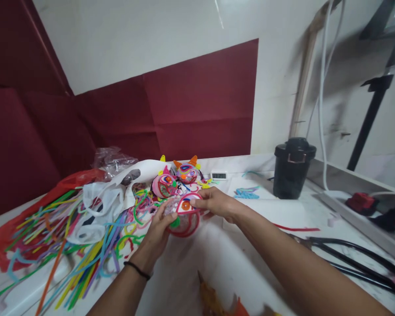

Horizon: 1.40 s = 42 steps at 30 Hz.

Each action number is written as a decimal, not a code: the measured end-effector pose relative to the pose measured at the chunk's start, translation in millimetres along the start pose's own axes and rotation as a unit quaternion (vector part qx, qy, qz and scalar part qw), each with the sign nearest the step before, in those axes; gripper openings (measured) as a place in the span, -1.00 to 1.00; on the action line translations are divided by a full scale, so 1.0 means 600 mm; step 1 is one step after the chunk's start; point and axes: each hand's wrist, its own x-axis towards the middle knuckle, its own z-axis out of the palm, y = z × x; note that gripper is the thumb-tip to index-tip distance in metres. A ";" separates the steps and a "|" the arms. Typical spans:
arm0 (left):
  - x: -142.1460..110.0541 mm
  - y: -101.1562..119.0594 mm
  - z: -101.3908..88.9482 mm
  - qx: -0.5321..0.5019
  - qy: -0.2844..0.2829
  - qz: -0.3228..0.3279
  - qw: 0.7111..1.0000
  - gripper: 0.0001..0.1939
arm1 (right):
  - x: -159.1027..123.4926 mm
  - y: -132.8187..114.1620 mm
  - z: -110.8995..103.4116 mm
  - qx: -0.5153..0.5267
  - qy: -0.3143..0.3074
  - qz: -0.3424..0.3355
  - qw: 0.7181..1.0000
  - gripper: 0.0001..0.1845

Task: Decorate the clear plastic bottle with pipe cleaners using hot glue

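A rounded pipe-cleaner animal head (188, 221) with pink outlines, an orange-and-white eye and a green nose-like piece is held above the table. My left hand (160, 226) grips its left side, thumb beside the green piece. From the right, my right hand (215, 202) holds it too, thumb near the eye and the other fingers partly hidden behind. Just beyond it, a pink horned head (164, 184) and another head with orange horns (187, 171) rest on the table. Loose curled pipe cleaners (141, 213) lie left of my left hand.
Bundles of straight pipe cleaners (88, 259) spread over the left side beside a white plastic bag (94, 206). A small digital clock (219, 175) and a black lidded bin (292, 169) stand at the back. Black-handled scissors (352, 259) and a power strip (365, 215) are at right.
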 end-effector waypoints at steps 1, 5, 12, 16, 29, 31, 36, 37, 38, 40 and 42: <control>-0.001 0.000 0.000 0.001 -0.001 -0.001 1.000 -0.25 | 0.002 0.003 -0.001 0.003 0.005 0.003 1.000 -0.56; -0.003 0.003 -0.004 0.000 -0.036 -0.010 0.999 -0.28 | 0.009 0.013 -0.003 0.016 0.016 0.015 1.000 -0.60; 0.010 -0.004 -0.019 -0.060 -0.096 -0.025 0.993 -0.35 | 0.012 0.024 -0.010 0.050 0.002 0.033 0.998 -0.63; 0.012 -0.006 -0.018 -0.070 -0.092 -0.012 0.993 -0.38 | 0.015 0.032 -0.017 0.063 -0.006 0.040 0.997 -0.59; 0.014 -0.022 -0.029 0.021 -0.079 0.057 0.995 -0.32 | 0.010 0.033 -0.018 0.083 -0.011 0.027 0.996 -0.49; 0.017 -0.025 -0.032 0.035 -0.089 0.070 0.993 -0.31 | 0.010 0.032 -0.018 0.083 -0.009 0.019 0.996 -0.47; 0.022 -0.032 -0.035 0.060 -0.100 0.096 0.989 -0.26 | 0.007 0.028 -0.018 0.083 0.001 0.004 0.997 -0.48; 0.022 -0.033 -0.035 0.067 -0.100 0.098 0.988 -0.25 | 0.007 0.027 -0.018 0.082 0.001 0.003 0.997 -0.49; 0.023 -0.034 -0.034 0.074 -0.099 0.101 0.987 -0.25 | 0.006 0.025 -0.017 0.081 0.001 0.003 0.997 -0.48; 0.023 -0.036 -0.033 0.087 -0.092 0.107 0.986 -0.24 | 0.005 0.023 -0.017 0.078 0.002 0.003 0.997 -0.47; 0.023 -0.036 -0.031 0.098 -0.079 0.108 0.986 -0.22 | 0.004 0.022 -0.017 0.074 0.006 0.000 0.997 -0.47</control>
